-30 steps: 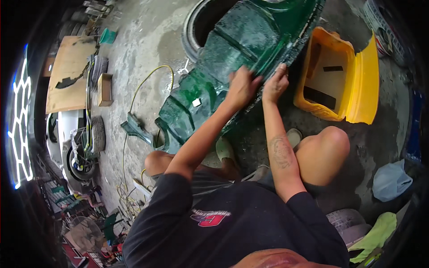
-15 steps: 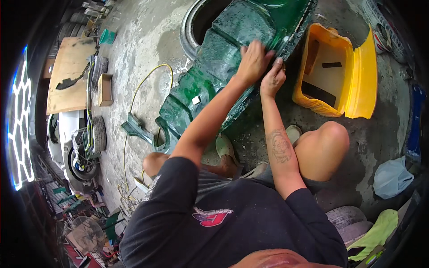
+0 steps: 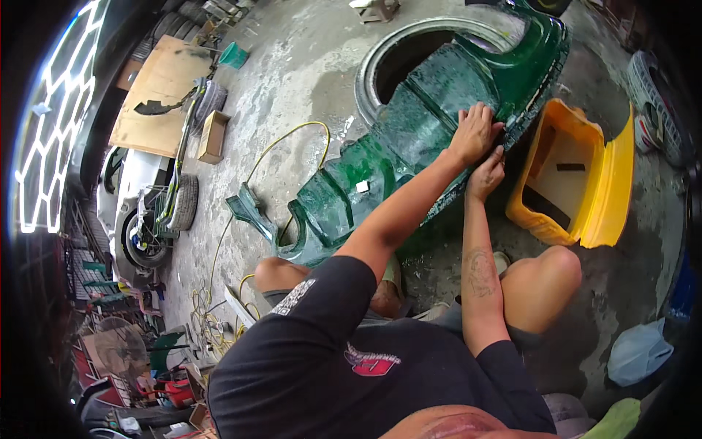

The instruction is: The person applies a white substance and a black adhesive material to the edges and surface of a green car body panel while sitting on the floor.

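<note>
A long green car bumper [image 3: 351, 201] lies across the floor in front of me, its inner ribs facing up and its far part resting over a tyre [image 3: 369, 66]. On the bumper, close to its right edge, my left hand [image 3: 474, 137] presses down with bent fingers held together. What lies under those fingers, if anything, is hidden. My right hand [image 3: 485, 175] is closed at the bumper's edge just below, thumb upward. A small white square piece [image 3: 362, 186] sits on the bumper's ribbed face.
A cut-open yellow plastic container [image 3: 618, 183] stands to the right, dark strips inside. A yellow hose [image 3: 327, 139] curls over the concrete at left. Farther left are a cardboard box [image 3: 212, 137], a plywood sheet [image 3: 157, 95] and a teal bucket [image 3: 234, 55]. A pale plastic bag [image 3: 640, 353] lies lower right.
The whole view has shifted, so the bumper, container and hands sit lower and farther right. Both hands stay at the same edge of the bumper; the left hand is less blurred.
</note>
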Motion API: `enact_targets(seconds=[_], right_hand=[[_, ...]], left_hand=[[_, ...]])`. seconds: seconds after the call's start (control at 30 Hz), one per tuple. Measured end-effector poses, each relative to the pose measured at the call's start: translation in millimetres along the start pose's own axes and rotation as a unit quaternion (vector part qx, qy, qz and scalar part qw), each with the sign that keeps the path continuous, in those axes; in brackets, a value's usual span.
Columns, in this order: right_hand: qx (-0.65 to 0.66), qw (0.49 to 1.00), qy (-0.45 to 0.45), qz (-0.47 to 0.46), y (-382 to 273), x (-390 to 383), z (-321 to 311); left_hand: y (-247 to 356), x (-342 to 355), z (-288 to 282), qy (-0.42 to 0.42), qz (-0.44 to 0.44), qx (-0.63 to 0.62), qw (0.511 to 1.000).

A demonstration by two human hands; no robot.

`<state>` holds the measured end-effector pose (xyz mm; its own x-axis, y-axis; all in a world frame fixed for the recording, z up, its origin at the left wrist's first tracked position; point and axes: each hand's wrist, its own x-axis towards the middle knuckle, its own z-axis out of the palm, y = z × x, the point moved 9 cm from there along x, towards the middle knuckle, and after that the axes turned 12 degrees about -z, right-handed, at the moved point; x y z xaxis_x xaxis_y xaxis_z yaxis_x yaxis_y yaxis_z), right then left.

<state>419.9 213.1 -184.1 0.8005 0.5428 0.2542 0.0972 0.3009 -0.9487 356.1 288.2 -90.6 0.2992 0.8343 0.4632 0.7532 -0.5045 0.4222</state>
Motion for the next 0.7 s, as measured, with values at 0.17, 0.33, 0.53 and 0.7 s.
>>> enact_targets(seconds=[0.17, 0.33, 0.53, 0.7], right_hand=[[-0.028, 0.999, 0.015, 0.009, 6.0, 8.9, -19.3], [-0.019, 0.999, 0.022, 0.015, 15.7, -0.8, -15.5], [-0.078, 0.997, -0.002, 0.021, 44.8, -6.5, -27.9], [-0.067, 0.997, 0.007, 0.039, 58.1, 0.4, -42.7]], left_hand=[[-79.0, -131.4, -11.7, -0.180, -0.126, -0.004, 0.976], [-118.9, -205.3, -65.4, -0.117, -0.083, 0.047, 0.989], [-30.1, -82.3, 17.1, -0.091, -0.008, 0.021, 0.996], [-47.2, -127.0, 20.3, -0.112, -0.019, 0.013, 0.993]])
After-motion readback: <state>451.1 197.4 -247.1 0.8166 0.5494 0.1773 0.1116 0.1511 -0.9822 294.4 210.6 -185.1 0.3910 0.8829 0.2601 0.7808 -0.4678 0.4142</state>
